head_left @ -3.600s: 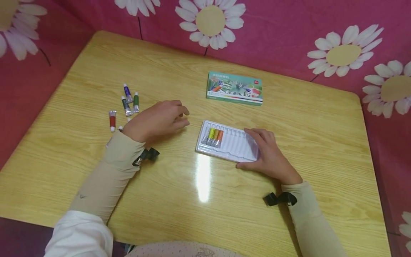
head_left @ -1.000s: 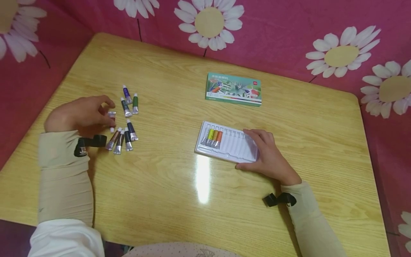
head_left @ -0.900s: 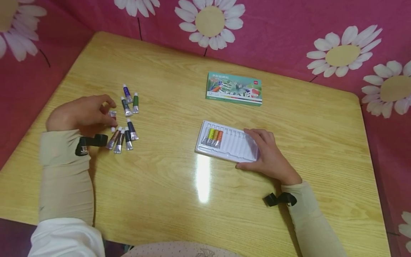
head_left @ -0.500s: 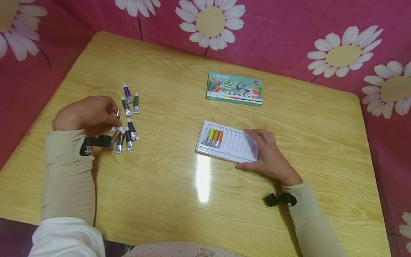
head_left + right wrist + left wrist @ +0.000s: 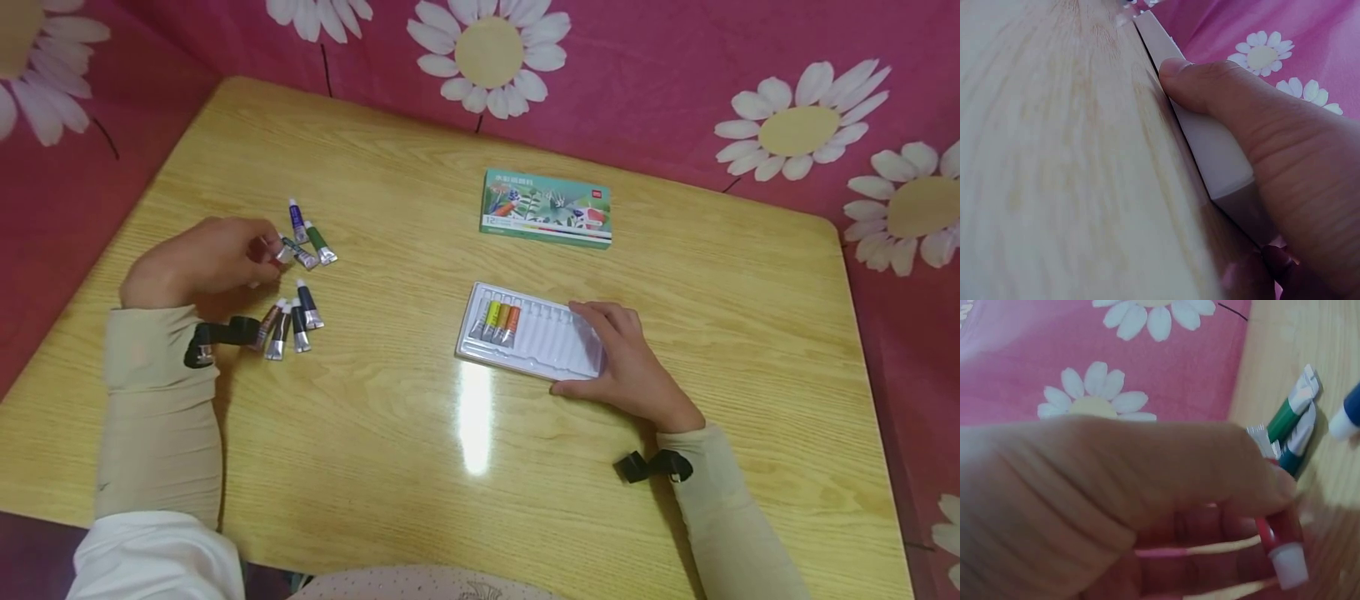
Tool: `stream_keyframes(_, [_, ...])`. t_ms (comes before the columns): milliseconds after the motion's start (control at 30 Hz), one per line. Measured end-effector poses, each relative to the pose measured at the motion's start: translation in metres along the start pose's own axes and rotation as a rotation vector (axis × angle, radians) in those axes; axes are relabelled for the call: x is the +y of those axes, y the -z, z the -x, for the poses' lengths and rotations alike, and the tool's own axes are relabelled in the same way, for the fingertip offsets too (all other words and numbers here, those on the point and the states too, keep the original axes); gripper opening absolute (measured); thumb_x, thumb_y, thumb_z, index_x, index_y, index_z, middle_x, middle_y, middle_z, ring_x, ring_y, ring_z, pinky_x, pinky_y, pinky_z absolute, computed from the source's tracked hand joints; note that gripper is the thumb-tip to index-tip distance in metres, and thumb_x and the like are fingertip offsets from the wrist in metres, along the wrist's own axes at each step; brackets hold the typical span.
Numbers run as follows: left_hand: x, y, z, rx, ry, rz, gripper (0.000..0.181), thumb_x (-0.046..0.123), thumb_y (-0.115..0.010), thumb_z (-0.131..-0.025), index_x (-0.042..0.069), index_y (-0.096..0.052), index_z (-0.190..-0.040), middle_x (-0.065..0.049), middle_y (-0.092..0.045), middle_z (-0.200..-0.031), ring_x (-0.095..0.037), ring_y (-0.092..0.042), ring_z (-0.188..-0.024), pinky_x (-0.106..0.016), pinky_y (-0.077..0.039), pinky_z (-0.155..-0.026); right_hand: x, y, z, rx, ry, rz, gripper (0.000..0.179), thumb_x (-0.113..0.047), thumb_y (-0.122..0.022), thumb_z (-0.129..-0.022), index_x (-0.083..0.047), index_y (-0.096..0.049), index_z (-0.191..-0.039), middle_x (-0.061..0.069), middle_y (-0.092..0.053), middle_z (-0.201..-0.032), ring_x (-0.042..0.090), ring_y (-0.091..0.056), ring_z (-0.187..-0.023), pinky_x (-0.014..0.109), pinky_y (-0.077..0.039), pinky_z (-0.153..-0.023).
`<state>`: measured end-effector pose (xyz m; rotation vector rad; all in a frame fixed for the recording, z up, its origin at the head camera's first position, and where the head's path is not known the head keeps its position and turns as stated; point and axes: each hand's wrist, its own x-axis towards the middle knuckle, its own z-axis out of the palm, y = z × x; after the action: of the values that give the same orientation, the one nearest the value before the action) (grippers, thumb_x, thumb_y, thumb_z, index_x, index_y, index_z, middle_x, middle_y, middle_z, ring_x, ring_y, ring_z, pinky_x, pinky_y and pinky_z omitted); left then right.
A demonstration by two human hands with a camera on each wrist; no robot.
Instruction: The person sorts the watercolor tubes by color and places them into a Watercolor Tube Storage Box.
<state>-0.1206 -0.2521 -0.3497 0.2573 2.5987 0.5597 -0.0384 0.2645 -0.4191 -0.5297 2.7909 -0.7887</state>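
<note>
In the left wrist view my left hand [image 5: 1166, 481] pinches a red paint tube [image 5: 1280, 534] between thumb and fingers, its white cap pointing down. In the head view the left hand [image 5: 206, 260] is beside a dark green tube [image 5: 302, 252], a green tube [image 5: 321, 242] and a purple-blue tube [image 5: 297, 221]. My right hand [image 5: 626, 362] grips the right end of a white plastic tray [image 5: 555, 337], thumb along its near side. Silver-white, yellow, ochre and orange tubes [image 5: 498, 318] fill the tray's left slots. The right wrist view shows the thumb against the tray's side wall [image 5: 1210, 150].
Below the left hand lie several dark and brown paint tubes [image 5: 300, 325] side by side. A teal paint box [image 5: 546, 208] rests behind the tray on the wooden table [image 5: 390, 467]. A pink cloth with daisies [image 5: 637, 75] hangs behind the table.
My left hand has moved from above the tray's left side to the loose tubes and picked up the red one. The green and dark green tubes have swung round. The right hand stays on the tray.
</note>
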Motion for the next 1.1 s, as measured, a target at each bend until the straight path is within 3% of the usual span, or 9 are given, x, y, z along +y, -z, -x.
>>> stream_keyframes(200, [0.01,0.0,0.002,0.033,-0.054,0.001,0.024,0.018,-0.062,-0.096,0.009,-0.064,-0.118,-0.013,-0.067,-0.106,-0.027,-0.058,-0.095,-0.039,-0.047,-0.077,0.001,0.0,0.0,0.0,0.001,-0.005,0.115,-0.057,-0.094,-0.066,-0.026,-0.035,-0.16,0.012,-0.038,-0.155,0.031,-0.031,-0.141,0.056,-0.04,-0.112])
stream_keyframes(367, [0.019,-0.003,0.004,0.037,-0.052,0.053,0.024,0.022,-0.06,-0.097,0.013,-0.064,-0.12,-0.013,-0.068,-0.11,-0.027,-0.062,-0.09,-0.037,-0.051,-0.068,0.002,-0.001,0.0,-0.003,0.001,-0.013,0.116,-0.057,-0.094,-0.066,-0.025,-0.036,-0.16,0.012,-0.038,-0.155,0.031,-0.031,-0.14,0.055,-0.039,-0.112])
stream_keyframes(533, [0.026,-0.005,0.002,0.075,-0.09,0.071,0.023,0.028,-0.065,-0.1,0.015,-0.065,-0.118,-0.01,-0.069,-0.11,-0.025,-0.063,-0.093,-0.037,-0.051,-0.074,0.002,-0.002,0.001,-0.001,-0.007,-0.014,0.116,-0.057,-0.094,-0.065,-0.025,-0.036,-0.16,0.011,-0.038,-0.155,0.031,-0.03,-0.141,0.055,-0.04,-0.112])
stream_keyframes(733, [0.035,-0.008,-0.004,0.094,-0.15,0.059,0.022,0.022,-0.071,-0.096,0.015,-0.068,-0.116,-0.007,-0.07,-0.107,-0.023,-0.063,-0.097,-0.039,-0.051,-0.086,0.002,-0.001,0.002,0.002,-0.002,-0.017,0.116,-0.056,-0.094,-0.065,-0.024,-0.036,-0.16,0.011,-0.039,-0.155,0.031,-0.03,-0.141,0.055,-0.039,-0.113])
stream_keyframes(1100, [0.068,-0.014,-0.021,0.136,-0.301,0.045,0.018,0.015,-0.079,-0.091,0.014,-0.072,-0.108,-0.004,-0.071,-0.103,-0.019,-0.061,-0.095,-0.034,-0.05,-0.084,0.001,0.001,0.0,0.006,0.008,-0.017,0.116,-0.057,-0.095,-0.065,-0.024,-0.036,-0.16,0.011,-0.039,-0.155,0.031,-0.031,-0.142,0.056,-0.039,-0.114])
